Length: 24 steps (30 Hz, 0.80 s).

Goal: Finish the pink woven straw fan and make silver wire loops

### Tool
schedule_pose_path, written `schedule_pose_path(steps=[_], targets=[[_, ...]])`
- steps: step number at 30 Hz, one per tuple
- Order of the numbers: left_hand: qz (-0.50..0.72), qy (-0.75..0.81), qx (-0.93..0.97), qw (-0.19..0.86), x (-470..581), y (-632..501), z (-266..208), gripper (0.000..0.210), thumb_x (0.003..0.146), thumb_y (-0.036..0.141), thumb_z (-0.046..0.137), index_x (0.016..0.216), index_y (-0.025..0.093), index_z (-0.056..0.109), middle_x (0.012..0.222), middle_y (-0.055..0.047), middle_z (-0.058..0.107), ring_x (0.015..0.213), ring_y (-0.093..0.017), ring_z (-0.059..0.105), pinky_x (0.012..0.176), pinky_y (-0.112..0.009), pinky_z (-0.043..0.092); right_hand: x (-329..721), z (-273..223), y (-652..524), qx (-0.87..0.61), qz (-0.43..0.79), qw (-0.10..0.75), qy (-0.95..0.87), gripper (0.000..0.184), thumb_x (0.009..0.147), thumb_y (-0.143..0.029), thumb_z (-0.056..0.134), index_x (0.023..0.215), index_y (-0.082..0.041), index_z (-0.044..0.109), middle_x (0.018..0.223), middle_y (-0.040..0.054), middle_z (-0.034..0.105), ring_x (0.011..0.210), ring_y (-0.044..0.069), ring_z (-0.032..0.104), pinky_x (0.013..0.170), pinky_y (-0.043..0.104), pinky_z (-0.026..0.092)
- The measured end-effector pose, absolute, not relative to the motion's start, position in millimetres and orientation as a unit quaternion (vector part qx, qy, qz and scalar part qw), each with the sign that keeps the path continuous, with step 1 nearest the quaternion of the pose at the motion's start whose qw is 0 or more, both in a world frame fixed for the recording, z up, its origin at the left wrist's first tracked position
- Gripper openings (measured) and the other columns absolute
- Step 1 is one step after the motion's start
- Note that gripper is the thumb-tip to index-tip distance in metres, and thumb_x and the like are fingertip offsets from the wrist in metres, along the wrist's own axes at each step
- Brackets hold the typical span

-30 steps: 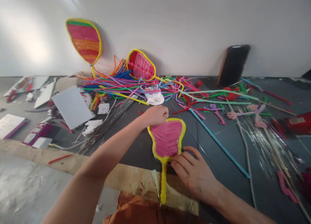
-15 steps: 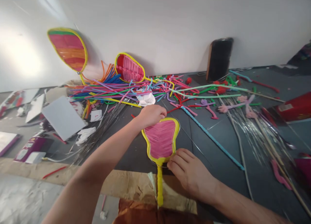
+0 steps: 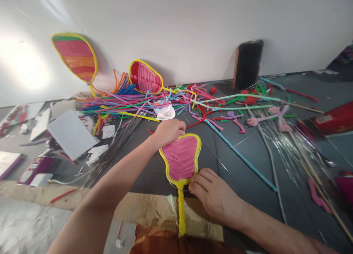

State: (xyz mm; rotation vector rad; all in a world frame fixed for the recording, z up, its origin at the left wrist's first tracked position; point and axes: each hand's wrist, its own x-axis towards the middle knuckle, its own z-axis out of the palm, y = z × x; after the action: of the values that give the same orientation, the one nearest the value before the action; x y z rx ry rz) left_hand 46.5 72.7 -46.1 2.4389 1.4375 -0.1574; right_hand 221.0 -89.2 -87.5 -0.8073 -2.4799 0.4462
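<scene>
A pink hand fan (image 3: 180, 156) with a yellow fuzzy rim and a yellow handle lies flat, handle toward me. A thin silvery wire (image 3: 185, 189) follows its outline and stands a little off the rim at the bottom. My left hand (image 3: 171, 132) is closed at the fan's top edge, its fingertips partly hidden. At the lower right edge, my right hand (image 3: 208, 189) has its fingers pressed together on the wire beside the rim. A pale tassel (image 3: 172, 206) lies left of the handle.
Piled pipe cleaners (image 3: 118, 101) spread along the wall. Two more fans, one striped (image 3: 77, 59) and one pink and red (image 3: 146, 77), lean there, as does a phone (image 3: 248, 64). A blue twisted stem (image 3: 239, 154) and silvery wires (image 3: 286, 147) lie on the right.
Both hands keep their places at the fan's rim. The fan has shifted very slightly left in view, along with a small shift of the whole scene.
</scene>
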Motion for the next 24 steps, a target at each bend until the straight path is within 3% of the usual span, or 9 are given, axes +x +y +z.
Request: schedule_pose_path(steps=[5, 11, 24], targets=[[-0.054, 0.478, 0.865, 0.145, 38, 63, -47, 0.025, 0.080, 0.020, 0.044, 0.089, 0.021, 0.067, 0.090, -0.003, 0.067, 0.083, -0.017, 0.060, 0.067, -0.026, 0.041, 220, -88, -90, -0.289, 0.145, 0.234, -0.917, 0.018, 0.088, -0.012, 0.043, 0.090, -0.013, 0.060, 0.081, 0.0065, 0.060, 0.076, 0.019, 0.048, 0.076, 0.035, 0.036], [-0.002, 0.443, 0.883, 0.152, 26, 46, -47, 0.028, 0.082, 0.019, 0.046, 0.103, 0.018, 0.064, 0.100, -0.005, 0.066, 0.096, -0.019, 0.057, 0.087, -0.031, 0.043, 218, -83, -91, -0.292, 0.114, 0.242, -0.918, 0.019, 0.088, -0.011, 0.042, 0.087, -0.014, 0.061, 0.078, 0.0058, 0.059, 0.073, 0.018, 0.048, 0.076, 0.036, 0.035], [0.058, 0.432, 0.896, 0.087, 23, 24, -61, 0.042, 0.082, 0.006, 0.041, 0.112, 0.025, 0.063, 0.103, -0.003, 0.064, 0.095, -0.016, 0.054, 0.088, -0.031, 0.045, 223, -78, -102, -0.312, 0.061, 0.196, -0.928, 0.018, 0.084, -0.009, 0.043, 0.082, -0.014, 0.060, 0.073, 0.0064, 0.056, 0.068, 0.018, 0.044, 0.067, 0.033, 0.034]])
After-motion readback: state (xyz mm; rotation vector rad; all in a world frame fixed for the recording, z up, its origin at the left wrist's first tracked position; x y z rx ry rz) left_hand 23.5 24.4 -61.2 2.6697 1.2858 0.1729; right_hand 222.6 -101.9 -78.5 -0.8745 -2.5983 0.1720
